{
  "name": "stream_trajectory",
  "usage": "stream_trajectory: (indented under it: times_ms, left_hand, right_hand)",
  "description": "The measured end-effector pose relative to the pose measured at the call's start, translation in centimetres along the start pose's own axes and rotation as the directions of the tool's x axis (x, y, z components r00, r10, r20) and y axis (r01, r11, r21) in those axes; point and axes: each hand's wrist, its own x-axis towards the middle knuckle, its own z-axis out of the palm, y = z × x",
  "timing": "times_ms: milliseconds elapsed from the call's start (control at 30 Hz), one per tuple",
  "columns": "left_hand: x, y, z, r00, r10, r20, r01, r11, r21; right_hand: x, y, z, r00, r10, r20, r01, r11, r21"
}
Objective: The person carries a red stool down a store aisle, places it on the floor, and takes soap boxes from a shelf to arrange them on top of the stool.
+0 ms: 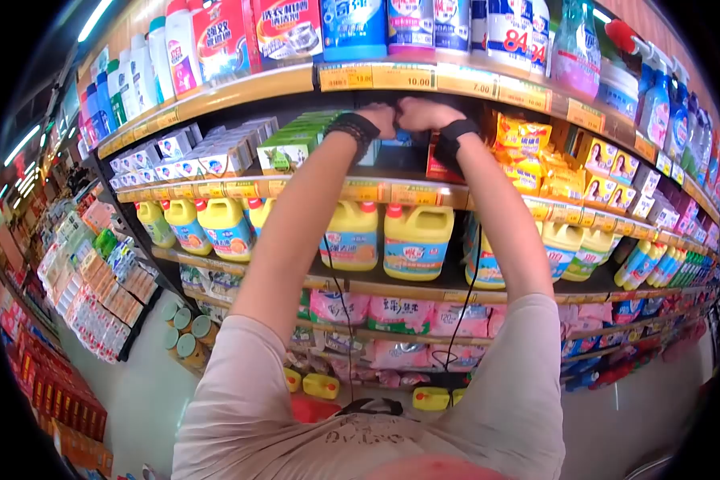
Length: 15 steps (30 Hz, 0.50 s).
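Observation:
Both my arms reach forward to the second shelf, under the price-tag strip of the shelf above. My left hand [380,120] and my right hand [422,114] nearly meet, with curled fingers. What they hold, if anything, is hidden behind them. A small blue packet [402,138] shows just below the hands; I cannot tell whether they touch it. Left of my left hand stand green boxes [290,148] in rows. A dark red box [442,162] sits under my right wrist, and yellow packets [522,144] lie to its right. Black bands circle both wrists.
Overhead, the upper shelf edge [412,78] carries price tags and bottles. Yellow jugs [414,244] line the shelf below, with pink bags [400,314] lower down. Black cables [458,320] hang from both wrists. Stacked goods [96,280] stand across the aisle at left.

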Motion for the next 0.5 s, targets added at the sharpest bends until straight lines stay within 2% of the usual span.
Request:
stream_trajectory:
  times_ms: [33,100,133,233,267,300,333,367,400,433,467,500]
  left_hand:
    - [1.1,-0.8,1.1,0.999,-0.034,0.004,0.034,0.999,-0.029]
    - [1.0,-1.0,1.5,1.000,-0.009,0.004,0.009,0.987,-0.159]
    - [0.4,-0.4,0.7,0.996,-0.045,0.075,0.057,0.984,-0.170]
    - [2.7,-2.1,2.6,0.993,-0.075,0.088,0.083,0.992,-0.095]
    - [2.0,-1.6,2.6,0.997,-0.057,-0.043,0.052,0.994,-0.101]
    - [3.7,-3.3,4.4,0.996,0.019,-0.082,-0.032,0.988,-0.151]
    - [2.3,-1.4,2.9,0.986,-0.110,-0.124,0.083,0.975,-0.205]
    - [2.7,-2.6,3.2,0.993,0.059,-0.099,-0.066,0.996,-0.064]
    - [2.3,-2.3,2.8,0.982,0.096,-0.161,-0.096,0.995,0.007]
    - [1.7,-1.5,1.7,0.995,0.046,-0.090,-0.043,0.999,0.031]
    - [1.8,-1.5,1.8,0.999,0.014,-0.039,-0.021,0.983,-0.182]
    - [1.8,-2.3,2.2,0.999,0.019,-0.045,-0.028,0.977,-0.210]
  right_hand:
    - [-0.4,-0.8,-0.2,0.999,0.011,0.051,-0.008,0.998,-0.060]
    - [-0.9,-1.2,-0.5,0.996,0.000,0.086,0.001,1.000,-0.013]
    - [-0.3,-0.9,0.0,0.996,0.045,0.075,-0.042,0.999,-0.034]
    - [0.1,0.1,0.8,0.998,0.059,0.039,-0.058,0.998,-0.022]
    - [-0.6,-0.6,0.5,0.996,0.091,0.021,-0.092,0.995,0.043]
    - [0.3,0.4,1.2,1.000,0.009,-0.005,-0.009,1.000,-0.017]
    - [0.2,0.4,1.3,0.997,-0.061,-0.041,0.057,0.992,-0.110]
    - [1.3,1.2,2.5,0.995,0.019,-0.093,-0.029,0.994,-0.110]
    - [1.2,1.0,2.3,0.997,0.057,-0.055,-0.058,0.998,-0.019]
    - [1.7,2.0,2.7,1.000,-0.010,-0.016,0.012,0.997,0.077]
    - [3.9,4.2,3.6,0.983,-0.174,0.060,0.168,0.981,0.093]
    - [2.5,4.1,3.4,0.974,-0.226,-0.009,0.226,0.968,0.111]
